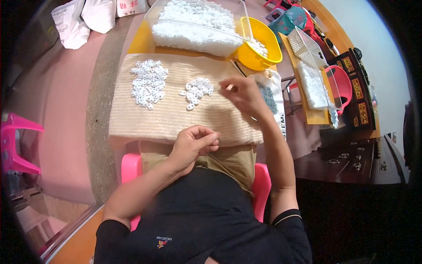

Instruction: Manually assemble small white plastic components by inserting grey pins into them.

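Note:
My left hand is closed just above the near edge of the cloth-covered table, thumb pressed to the curled fingers. Whatever it pinches, if anything, is too small or hidden to name. Over the right part of the cloth hovers my right hand, its fingers bent and blurred. Left of it lies a small pile of white plastic pieces with holes. A larger pile of similar white pieces sits farther left. Small grey metal-looking parts lie on a white bag, partly behind my right wrist.
A clear bin heaped with white pieces stands at the far side, beside a yellow basin. To the right are a white basket and a clear tray of white pieces. White sacks and a pink stool are left.

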`<state>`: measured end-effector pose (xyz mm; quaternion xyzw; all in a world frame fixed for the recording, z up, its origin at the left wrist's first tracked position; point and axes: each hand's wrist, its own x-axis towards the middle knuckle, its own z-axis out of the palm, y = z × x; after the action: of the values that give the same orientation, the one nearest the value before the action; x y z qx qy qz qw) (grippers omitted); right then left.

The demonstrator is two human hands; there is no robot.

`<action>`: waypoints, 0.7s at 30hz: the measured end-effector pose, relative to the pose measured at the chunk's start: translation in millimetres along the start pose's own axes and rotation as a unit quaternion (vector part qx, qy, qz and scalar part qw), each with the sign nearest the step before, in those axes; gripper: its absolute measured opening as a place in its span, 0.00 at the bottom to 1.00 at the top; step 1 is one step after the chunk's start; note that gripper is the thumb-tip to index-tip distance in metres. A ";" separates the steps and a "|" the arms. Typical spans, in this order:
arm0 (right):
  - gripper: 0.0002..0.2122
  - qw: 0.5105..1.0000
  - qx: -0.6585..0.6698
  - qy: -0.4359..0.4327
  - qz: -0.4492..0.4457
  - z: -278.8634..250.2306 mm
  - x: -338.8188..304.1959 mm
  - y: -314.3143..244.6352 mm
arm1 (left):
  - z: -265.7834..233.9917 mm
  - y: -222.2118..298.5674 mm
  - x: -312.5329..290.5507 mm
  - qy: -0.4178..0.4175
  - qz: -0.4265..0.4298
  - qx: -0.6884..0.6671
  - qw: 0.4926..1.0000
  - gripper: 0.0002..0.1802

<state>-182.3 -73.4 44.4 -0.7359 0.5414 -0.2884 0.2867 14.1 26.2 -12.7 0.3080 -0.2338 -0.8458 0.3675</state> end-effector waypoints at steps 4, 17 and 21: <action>0.09 0.993 -0.109 -0.023 -0.040 22.9 -0.9 10.1 | 2.7 -1.2 1.5 0.004 0.004 -0.007 1.000 0.05; 0.07 0.970 -0.238 0.045 -0.034 44.4 -1.7 20.4 | 0.2 -5.5 3.1 0.009 0.015 -0.009 1.000 0.04; 0.06 0.970 -0.237 0.042 -0.035 43.9 -5.5 19.2 | -0.5 -7.2 3.5 0.014 0.019 -0.013 1.000 0.05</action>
<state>-163.5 -68.1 0.3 -0.7885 0.5799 -0.1921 0.0712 9.2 27.9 -18.7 0.3108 -0.2230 -0.8373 0.3907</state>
